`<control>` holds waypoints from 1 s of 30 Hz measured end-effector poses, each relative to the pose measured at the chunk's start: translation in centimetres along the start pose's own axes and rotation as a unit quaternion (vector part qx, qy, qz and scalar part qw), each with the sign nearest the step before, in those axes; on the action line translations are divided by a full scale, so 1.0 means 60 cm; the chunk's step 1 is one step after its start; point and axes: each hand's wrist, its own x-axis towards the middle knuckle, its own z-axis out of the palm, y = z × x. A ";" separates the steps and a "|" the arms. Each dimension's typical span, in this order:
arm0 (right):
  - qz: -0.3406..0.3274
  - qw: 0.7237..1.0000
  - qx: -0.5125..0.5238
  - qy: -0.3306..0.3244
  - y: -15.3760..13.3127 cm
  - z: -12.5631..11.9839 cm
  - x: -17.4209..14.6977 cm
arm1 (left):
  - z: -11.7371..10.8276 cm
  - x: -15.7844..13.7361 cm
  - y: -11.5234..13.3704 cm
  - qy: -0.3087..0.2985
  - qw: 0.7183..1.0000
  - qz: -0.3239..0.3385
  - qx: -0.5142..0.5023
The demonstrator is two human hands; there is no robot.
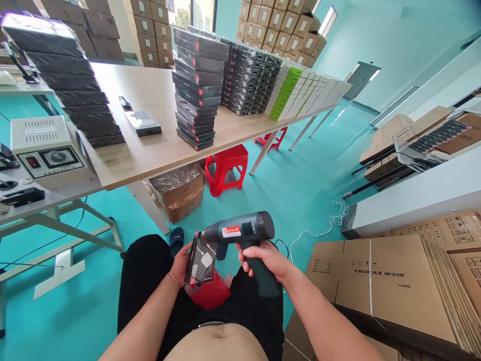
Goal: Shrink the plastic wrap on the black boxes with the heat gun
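My left hand (180,264) holds a small black product box (201,259) upright over my lap, its wide face turned right. My right hand (265,260) grips the handle of a dark grey heat gun (244,229) with a red label. The gun's nozzle points left and almost touches the box's upper edge. I sit on a red stool (210,296) that shows between my legs.
A long wooden table (158,145) carries stacks of black boxes (197,90) and green-and-white boxes (300,90); one black box (143,123) lies flat. A grey control unit (47,150) sits at left. Red stools (227,168) stand under the table. Cardboard cartons (391,286) lie at right.
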 end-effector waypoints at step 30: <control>0.064 0.997 0.011 -0.038 0.094 -0.022 -0.060 | -0.014 0.013 0.004 0.027 0.993 0.088 -0.072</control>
